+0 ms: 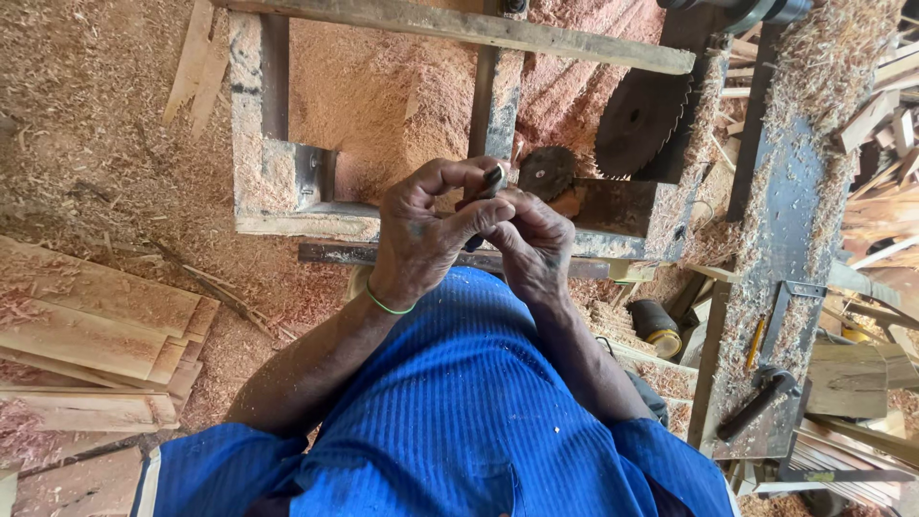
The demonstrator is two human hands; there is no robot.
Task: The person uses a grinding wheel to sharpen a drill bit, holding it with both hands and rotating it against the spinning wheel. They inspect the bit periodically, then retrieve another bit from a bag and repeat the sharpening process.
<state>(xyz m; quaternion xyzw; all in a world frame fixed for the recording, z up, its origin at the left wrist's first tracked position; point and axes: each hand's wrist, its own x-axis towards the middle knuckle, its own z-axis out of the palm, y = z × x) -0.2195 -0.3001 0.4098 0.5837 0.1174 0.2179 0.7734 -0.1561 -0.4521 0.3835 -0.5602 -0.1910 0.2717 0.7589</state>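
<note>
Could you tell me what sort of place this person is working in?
Most likely a woodworking or sawmill shop: a circular saw blade sits in a wooden frame, sawdust covers the ground, and cut planks are stacked nearby.

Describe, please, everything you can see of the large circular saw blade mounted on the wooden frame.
The large circular saw blade is a dark, dull metal disc with a toothed edge and a small hole at its centre. It stands upright on edge at the right end of the sawdust-covered wooden frame, partly sunk behind a dark beam, so its lower part is hidden. Nothing shows it turning. A smaller dark disc sits just left of it; neither hand touches it.
</note>
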